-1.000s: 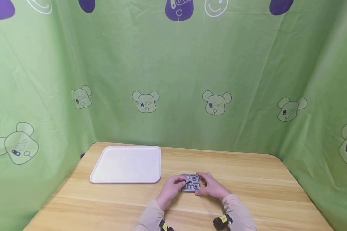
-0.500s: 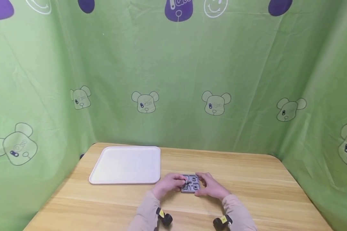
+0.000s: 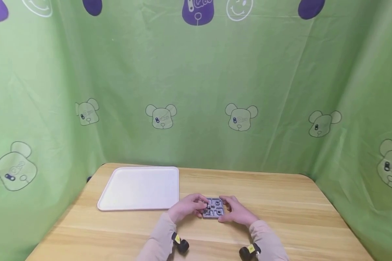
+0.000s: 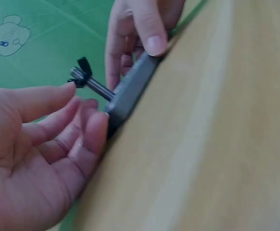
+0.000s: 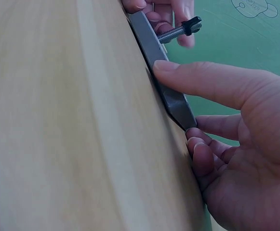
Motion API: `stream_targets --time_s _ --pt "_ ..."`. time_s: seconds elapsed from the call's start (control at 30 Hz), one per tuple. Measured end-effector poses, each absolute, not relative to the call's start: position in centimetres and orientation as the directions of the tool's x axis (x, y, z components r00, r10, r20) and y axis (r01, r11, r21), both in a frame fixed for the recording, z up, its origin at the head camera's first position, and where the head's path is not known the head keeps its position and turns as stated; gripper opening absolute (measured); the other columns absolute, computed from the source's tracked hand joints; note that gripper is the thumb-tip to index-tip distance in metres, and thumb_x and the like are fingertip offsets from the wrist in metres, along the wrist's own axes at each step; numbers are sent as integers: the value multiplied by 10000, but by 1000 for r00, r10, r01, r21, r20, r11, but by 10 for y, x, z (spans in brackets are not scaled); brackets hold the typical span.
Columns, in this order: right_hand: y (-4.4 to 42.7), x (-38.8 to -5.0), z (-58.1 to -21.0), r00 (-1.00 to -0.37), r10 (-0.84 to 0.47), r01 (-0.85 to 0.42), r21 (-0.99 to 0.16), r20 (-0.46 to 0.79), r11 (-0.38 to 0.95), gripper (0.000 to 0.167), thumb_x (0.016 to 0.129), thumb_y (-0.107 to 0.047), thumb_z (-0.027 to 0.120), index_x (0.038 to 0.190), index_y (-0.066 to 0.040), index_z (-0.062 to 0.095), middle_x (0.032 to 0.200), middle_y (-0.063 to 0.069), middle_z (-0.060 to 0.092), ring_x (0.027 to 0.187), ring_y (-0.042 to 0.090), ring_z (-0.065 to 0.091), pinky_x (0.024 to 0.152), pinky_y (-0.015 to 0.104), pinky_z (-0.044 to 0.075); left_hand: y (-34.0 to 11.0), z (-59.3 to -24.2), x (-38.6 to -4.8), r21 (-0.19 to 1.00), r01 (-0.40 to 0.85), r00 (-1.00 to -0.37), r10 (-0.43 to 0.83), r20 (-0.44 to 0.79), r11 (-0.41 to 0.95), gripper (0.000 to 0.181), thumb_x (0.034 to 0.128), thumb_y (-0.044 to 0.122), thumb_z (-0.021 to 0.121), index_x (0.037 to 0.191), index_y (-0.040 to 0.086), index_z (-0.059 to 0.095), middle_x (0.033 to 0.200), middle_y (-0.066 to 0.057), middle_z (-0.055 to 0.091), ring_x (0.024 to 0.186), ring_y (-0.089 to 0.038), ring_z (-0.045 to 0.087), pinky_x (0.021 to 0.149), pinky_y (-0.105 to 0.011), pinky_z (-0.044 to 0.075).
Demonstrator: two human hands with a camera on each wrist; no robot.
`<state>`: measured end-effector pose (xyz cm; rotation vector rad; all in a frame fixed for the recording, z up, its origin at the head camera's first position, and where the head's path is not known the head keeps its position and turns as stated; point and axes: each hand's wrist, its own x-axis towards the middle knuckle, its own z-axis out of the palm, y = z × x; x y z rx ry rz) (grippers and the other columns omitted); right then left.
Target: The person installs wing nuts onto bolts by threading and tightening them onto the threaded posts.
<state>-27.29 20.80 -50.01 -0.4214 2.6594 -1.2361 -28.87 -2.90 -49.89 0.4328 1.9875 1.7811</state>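
A grey square plate (image 3: 213, 213) with recesses and round holes lies on the table. A threaded bolt (image 4: 100, 89) stands up from it, bearing a black wing nut (image 5: 193, 25) near its free end. My left hand (image 4: 38, 144) has its thumb tip at the wing nut, one finger behind it, and lower fingers by the plate's edge. My right hand (image 3: 239, 213) holds the plate from the right, thumb on its near side and fingers around the right edge. The left fingers partly hide the plate's left side in the head view.
A white tray (image 3: 140, 188) lies at the back left of the wooden table (image 3: 274, 188). Green printed curtain (image 3: 196, 72) surrounds the table on the back and both sides. Small black devices are strapped to both forearms.
My left wrist and forearm have swung outward to the left while the fingertips stay by the wing nut. The right hand keeps its hold. The whole head view has shifted slightly.
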Motion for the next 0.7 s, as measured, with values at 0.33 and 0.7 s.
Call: stream_targets --time_s 0.33,0.7 --pt "205 -271 -501 -944 -324 -161 -779 -56 606 938 645 -229 854 1447 -36 407 1258 139 488 1148 277 494 1038 550 400 -33 -505 -283 991 -21 -862 499 -83 128 292 820 42 692 1089 -3 588 939 -60 616 826 -149 601 742 -265 563" --pt "205 -268 -495 -951 -303 -150 -772 -59 618 926 655 -215 853 1446 -34 406 1279 150 482 1185 305 490 1071 582 358 -29 -501 -281 986 25 -874 483 -60 166 332 806 69 718 1115 3 615 926 -49 616 809 -136 583 698 -261 556"
